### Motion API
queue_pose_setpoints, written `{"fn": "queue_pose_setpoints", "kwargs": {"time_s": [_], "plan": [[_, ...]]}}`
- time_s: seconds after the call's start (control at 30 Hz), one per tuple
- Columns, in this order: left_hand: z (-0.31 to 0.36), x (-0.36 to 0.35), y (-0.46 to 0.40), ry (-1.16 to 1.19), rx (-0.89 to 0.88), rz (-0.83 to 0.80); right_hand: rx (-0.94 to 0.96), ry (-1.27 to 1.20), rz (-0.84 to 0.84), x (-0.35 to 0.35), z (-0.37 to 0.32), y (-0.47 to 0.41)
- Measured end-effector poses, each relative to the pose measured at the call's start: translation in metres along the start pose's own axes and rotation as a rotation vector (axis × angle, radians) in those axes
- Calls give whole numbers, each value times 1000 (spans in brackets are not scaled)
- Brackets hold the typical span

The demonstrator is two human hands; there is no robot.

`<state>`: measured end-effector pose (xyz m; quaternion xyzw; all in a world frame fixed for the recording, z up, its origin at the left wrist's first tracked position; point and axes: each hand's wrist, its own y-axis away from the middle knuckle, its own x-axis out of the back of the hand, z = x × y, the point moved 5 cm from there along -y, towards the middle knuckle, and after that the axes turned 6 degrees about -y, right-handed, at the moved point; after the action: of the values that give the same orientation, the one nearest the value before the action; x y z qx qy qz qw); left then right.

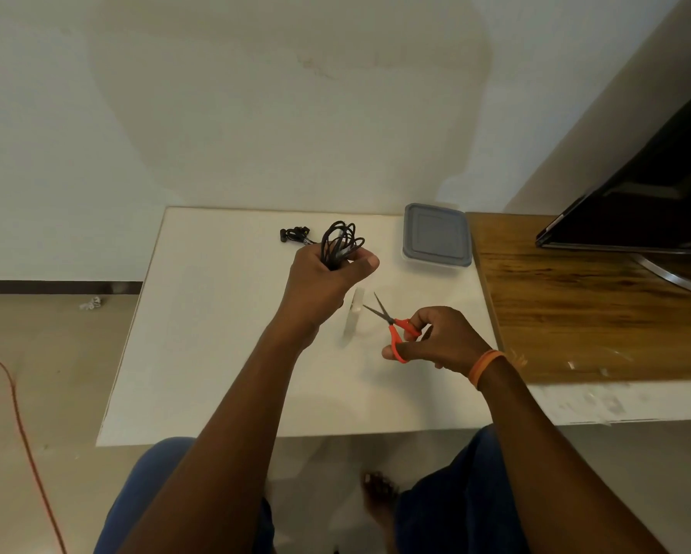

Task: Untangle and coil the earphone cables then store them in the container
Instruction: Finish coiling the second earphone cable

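Earphones point(341, 243), the black coiled bunch, sit in the left hand point(321, 281), which grips them in a fist with the loops sticking up out of the top and the thumb pointing toward the right. So they're up off the table point(199, 353), not lying on it. A second, smaller black bundle point(295, 235) lies on the table just beyond and to the left of that hand, not touching it.

Right hand point(441, 339) has the scissors point(393, 323), fingers through the orange handles, blades parted and pointing up toward the left hand. There's an orange band point(485, 365) on that wrist.

Between the two hands, a strip of clear tape point(353, 317) hangs under the left hand, kinda blurry, can't tell what it's stuck to.

Container point(435, 235), grey lid on, sits past the right hand, off to the right of the left one. A dark screen point(647, 193) stands on the wooden top point(575, 313) further right.
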<state>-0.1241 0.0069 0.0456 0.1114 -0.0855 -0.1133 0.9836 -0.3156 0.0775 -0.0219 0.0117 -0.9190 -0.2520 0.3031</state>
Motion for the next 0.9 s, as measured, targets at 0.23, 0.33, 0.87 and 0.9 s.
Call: {"fn": "queue_pose_setpoints", "kwargs": {"time_s": [0.23, 0.33, 0.87, 0.9], "plan": [[5, -11, 4, -76, -30, -107, 52, 66, 11, -4, -6, -7], [6, -13, 4, -95, -19, -126, 65, 57, 18, 0, -6, -7], [8, -4, 4, 117, -18, -88, 74, 129, 77, 14, 6, -12], [8, -2, 3, 158, -6, -69, 74, 121, 87, 15, 7, -11]]}}
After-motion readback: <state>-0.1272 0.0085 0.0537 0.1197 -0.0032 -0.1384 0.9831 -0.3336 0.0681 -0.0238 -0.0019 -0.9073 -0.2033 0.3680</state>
